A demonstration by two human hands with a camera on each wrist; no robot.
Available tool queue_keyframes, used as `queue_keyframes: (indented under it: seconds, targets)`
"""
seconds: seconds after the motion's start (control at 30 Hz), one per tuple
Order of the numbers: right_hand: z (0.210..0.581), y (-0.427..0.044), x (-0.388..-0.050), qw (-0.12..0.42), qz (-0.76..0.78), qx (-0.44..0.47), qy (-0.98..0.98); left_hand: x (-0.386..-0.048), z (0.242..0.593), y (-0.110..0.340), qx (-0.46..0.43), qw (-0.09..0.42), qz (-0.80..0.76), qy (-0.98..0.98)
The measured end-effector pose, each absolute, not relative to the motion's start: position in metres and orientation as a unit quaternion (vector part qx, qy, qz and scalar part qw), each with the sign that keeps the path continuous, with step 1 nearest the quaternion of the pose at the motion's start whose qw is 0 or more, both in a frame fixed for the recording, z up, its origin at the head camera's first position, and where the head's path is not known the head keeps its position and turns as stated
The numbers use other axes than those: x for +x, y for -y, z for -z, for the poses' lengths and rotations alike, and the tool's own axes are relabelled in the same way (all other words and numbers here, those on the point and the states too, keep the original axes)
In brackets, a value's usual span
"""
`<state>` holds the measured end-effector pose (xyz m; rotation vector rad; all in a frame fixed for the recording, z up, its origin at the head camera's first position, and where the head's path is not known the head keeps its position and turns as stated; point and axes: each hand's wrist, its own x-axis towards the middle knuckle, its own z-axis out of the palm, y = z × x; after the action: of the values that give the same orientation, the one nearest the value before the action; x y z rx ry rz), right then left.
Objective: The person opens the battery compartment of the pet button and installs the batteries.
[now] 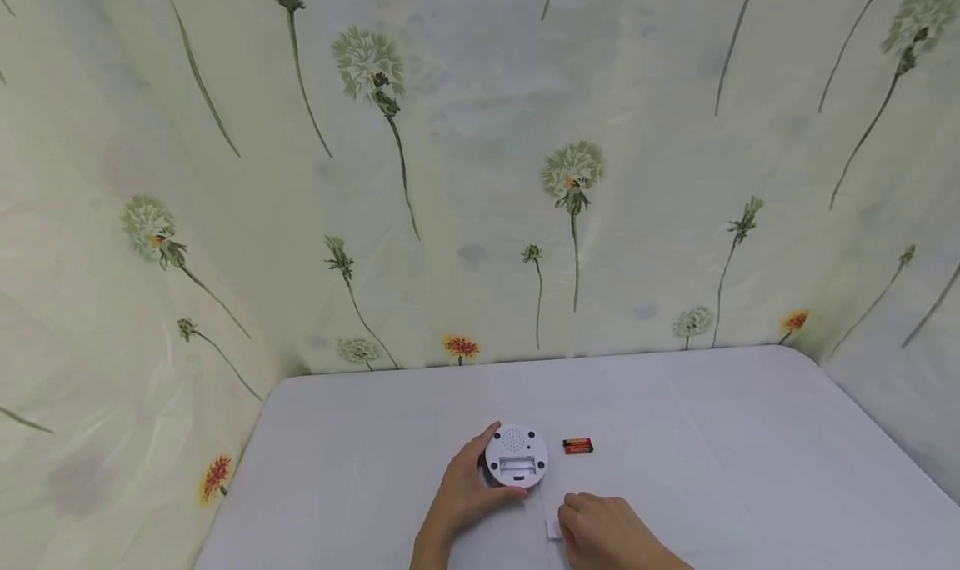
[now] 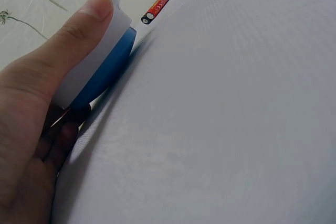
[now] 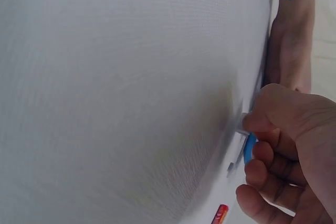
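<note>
While only wrist views show blue, left hand [image 1: 463, 488] grips device [image 1: 514, 442], right hand [image 1: 602, 527] tab [image 1: 552, 529].

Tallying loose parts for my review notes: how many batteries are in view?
2. A farther battery and a nearer battery lie side by side on the white tablecloth, right of the round white device. The right hand could hide another.

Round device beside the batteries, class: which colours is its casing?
The casing is white and blue, clearest in the left wrist view.
</note>
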<state>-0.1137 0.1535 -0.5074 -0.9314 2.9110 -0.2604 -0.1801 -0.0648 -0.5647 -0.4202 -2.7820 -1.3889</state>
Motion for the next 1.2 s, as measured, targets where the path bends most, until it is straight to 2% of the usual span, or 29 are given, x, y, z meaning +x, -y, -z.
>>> queue_keyframes:
  seconds: [0.37,0.67,0.9,1.0,1.2]
  targets:
    - [0.512,-0.153,-0.115,0.038,0.066,-0.321,-0.944,-0.180,0.564,0.065,-0.131,0.001,0.440,0.889]
    - [0.512,-0.159,-0.119,0.104,0.110,-0.300,-0.942,-0.179,0.564,0.065,-0.133,0.008,0.441,0.888]
    - [0.508,-0.179,-0.122,0.156,0.237,-0.255,-0.924,-0.178,0.567,0.066,-0.139,0.017,0.436,0.889]
    - [0.504,-0.189,-0.131,0.132,0.294,-0.250,-0.913,-0.178,0.567,0.066,-0.141,0.015,0.437,0.888]
    - [0.506,-0.212,-0.153,0.022,0.357,-0.226,-0.906,-0.179,0.566,0.067,-0.138,0.004,0.431,0.891]
